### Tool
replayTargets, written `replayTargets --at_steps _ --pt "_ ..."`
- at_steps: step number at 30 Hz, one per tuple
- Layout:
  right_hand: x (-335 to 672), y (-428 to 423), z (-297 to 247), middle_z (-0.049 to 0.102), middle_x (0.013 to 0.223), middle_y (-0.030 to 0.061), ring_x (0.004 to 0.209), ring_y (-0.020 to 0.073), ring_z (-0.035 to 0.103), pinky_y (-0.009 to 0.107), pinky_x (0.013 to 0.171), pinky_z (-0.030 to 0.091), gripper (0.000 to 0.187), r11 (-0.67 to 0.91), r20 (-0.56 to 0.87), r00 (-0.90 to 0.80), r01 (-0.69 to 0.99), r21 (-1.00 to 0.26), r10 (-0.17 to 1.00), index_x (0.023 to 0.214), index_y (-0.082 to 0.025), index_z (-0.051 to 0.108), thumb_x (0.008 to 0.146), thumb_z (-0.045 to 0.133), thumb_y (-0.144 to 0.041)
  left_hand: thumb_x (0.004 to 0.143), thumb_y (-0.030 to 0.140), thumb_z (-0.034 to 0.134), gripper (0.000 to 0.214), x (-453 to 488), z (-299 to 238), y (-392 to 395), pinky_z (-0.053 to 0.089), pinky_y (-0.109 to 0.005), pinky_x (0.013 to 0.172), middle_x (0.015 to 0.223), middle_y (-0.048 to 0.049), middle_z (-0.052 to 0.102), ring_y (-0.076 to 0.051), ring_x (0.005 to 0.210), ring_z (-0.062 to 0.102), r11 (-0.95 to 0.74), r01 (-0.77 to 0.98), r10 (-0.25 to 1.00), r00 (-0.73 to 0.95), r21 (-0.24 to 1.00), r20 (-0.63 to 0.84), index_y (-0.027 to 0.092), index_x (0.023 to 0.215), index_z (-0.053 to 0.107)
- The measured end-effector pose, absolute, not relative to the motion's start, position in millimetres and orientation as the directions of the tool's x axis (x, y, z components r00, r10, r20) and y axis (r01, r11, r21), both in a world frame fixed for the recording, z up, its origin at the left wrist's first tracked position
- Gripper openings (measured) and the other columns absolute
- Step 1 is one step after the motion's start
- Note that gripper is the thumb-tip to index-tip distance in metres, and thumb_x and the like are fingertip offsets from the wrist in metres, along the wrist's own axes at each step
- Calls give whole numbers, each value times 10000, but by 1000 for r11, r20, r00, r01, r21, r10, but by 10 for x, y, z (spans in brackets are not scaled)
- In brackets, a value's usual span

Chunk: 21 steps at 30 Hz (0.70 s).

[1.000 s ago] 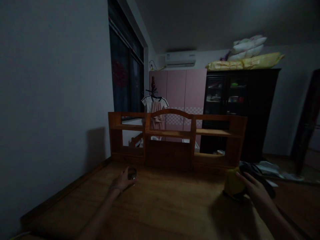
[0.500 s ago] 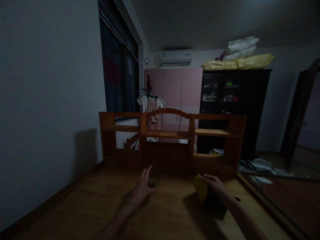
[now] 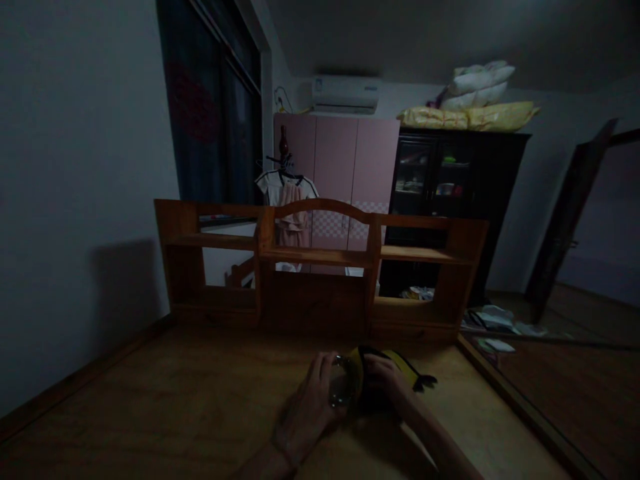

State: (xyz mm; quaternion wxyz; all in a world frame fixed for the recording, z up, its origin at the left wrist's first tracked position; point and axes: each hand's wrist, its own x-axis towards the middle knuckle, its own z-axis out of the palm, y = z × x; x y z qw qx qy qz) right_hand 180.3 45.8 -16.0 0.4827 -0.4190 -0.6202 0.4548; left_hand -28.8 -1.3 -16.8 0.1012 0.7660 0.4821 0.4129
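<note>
While it's all pretty dim, you can make out the left hand (image 3: 313,400) curled around a clear glass (image 3: 341,383), fingers over the far left side and thumb on the near side, so that looks like a proper grip. The right hand (image 3: 387,381) is closed on a black-and-yellow pouch (image 3: 403,365); can't tell if the fingertips pinch its outside or tuck inside. Glass and pouch sit side by side between the hands, glass on the left, and it's too dark to say if they actually touch. Looks to me like the step in hand is lining those two up, and I'd say the next move calls for a steady glass and a careful right hand, since glass could slip. All that's over the wooden table (image 3: 200,393), near its middle. At the far edge stands a wooden shelf (image 3: 320,256), then a pink wardrobe (image 3: 335,160) with a dark cabinet (image 3: 500,167) to its right.
</note>
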Motion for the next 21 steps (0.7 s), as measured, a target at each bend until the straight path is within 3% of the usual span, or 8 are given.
replayTargets --at_steps 4,8,13,18,21 --pt "1722 341 -39 691 990 66 946 245 632 353 864 484 334 391 330 -266 222 -893 906 1007 -190 671 762 662 -417 695 227 697 727 -290 -122 -41 474 -372 949 1267 -66 420 -232 1125 506 -530 635 824 230 561 518 266 1323 333" --pt "1661 234 21 668 945 37 891 204 625 308 814 487 304 470 392 -299 265 -842 870 1011 -208 596 794 638 -417 694 184 704 738 -287 -68 -103 460 -376 975 1270 -48 419 -222 1141 484 -560 625 812 282 545 511 283 1321 326" --pt "1609 162 -49 671 872 13 792 166 632 253 688 488 304 446 347 -351 258 -857 870 1115 -220 474 867 538 -383 626 72 702 799 -268 -38 -162 422 -427 1014 1250 -49 432 -248 1167 444 -627 615 758 342 478 555 279 1311 348" --pt "1590 135 -47 673 991 59 905 203 627 299 803 468 312 538 428 -332 419 -732 841 1154 -195 544 866 525 -314 614 127 750 794 -237 -26 -193 434 -434 997 1217 -65 449 -258 1138 460 -663 555 735 358 503 576 257 1300 371" --pt "1577 107 -5 684 931 61 849 207 633 291 761 462 232 564 437 -356 509 -650 826 1056 -192 611 890 490 -300 603 163 784 789 -233 -40 -185 436 -426 1002 1213 -66 452 -255 1136 465 -650 525 750 329 548 574 248 1284 395"
